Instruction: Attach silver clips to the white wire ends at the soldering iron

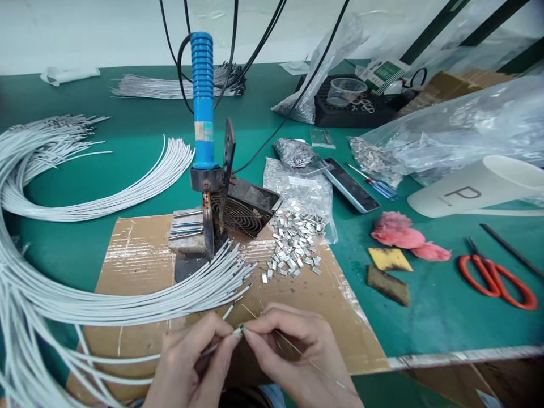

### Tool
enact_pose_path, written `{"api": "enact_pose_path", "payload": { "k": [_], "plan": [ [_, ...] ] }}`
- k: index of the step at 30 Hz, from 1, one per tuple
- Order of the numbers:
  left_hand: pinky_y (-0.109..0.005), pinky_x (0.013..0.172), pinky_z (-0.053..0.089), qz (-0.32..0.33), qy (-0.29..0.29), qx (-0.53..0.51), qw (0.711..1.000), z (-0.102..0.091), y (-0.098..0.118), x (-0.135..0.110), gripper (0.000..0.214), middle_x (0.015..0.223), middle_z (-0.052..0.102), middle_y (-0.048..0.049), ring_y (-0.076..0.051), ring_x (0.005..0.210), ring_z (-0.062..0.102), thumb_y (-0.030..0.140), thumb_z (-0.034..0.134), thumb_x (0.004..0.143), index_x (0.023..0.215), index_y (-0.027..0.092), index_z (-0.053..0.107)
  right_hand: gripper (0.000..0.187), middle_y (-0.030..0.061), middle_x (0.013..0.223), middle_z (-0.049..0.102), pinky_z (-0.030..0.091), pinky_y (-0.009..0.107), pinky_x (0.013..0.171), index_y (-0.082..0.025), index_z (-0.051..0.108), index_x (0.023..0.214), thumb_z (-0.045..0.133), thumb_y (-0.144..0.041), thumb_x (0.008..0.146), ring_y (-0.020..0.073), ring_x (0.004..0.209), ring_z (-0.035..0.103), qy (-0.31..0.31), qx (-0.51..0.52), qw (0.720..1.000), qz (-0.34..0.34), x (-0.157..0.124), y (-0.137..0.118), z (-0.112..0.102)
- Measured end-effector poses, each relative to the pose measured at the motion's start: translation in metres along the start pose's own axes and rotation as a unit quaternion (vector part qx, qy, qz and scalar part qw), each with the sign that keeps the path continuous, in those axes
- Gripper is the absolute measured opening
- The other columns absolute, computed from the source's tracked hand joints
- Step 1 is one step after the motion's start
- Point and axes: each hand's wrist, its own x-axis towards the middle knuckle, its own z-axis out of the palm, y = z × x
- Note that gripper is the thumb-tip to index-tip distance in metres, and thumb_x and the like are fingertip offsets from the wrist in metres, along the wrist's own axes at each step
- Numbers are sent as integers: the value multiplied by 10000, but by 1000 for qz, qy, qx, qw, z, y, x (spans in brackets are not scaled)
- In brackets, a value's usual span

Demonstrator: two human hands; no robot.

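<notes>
Low at the front, my left hand (198, 354) pinches a white cable (209, 350) close to its end between thumb and forefinger. Against that end, the thumb and forefinger of my right hand (297, 354) close on a small metal piece (240, 328), mostly covered by the fingertips. A thin solder-like wire (291, 344) runs through the right hand and sticks out past the forefinger. Just beyond the hands lies a thick bundle of white cables (170, 306) with bare tips. A heap of small metal clips (295, 243) rests on the cardboard (340, 317).
A blue-handled soldering iron (204, 102) stands upright in a stand beside a small black fan (246, 207). To the right are a phone (352, 186), a screwdriver (374, 182), red-handled scissors (495, 277), sponges (389, 259) and a white cup (471, 187). Black cords hang overhead.
</notes>
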Motion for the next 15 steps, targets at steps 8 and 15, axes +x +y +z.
{"api": "enact_pose_path", "payload": {
  "k": [8, 15],
  "plan": [
    [-214, 451, 157, -181, -40, -223, 957, 3, 4, 7, 525, 545, 423, 82, -62, 460, 247, 691, 686, 820, 750, 181, 582, 196, -32, 576, 570, 351, 232, 474, -217, 744, 794, 693, -28, 807, 108, 498, 465, 178, -49, 951, -249, -11, 31, 31],
    [-202, 474, 126, -243, -28, -278, 929, -4, 1, 9, 545, 524, 424, 82, -41, 470, 209, 660, 841, 672, 665, 174, 595, 155, 10, 613, 747, 504, 237, 518, -205, 823, 771, 713, -217, 881, 137, 529, 630, 38, -116, 973, -197, -2, 16, -5]
  ]
}}
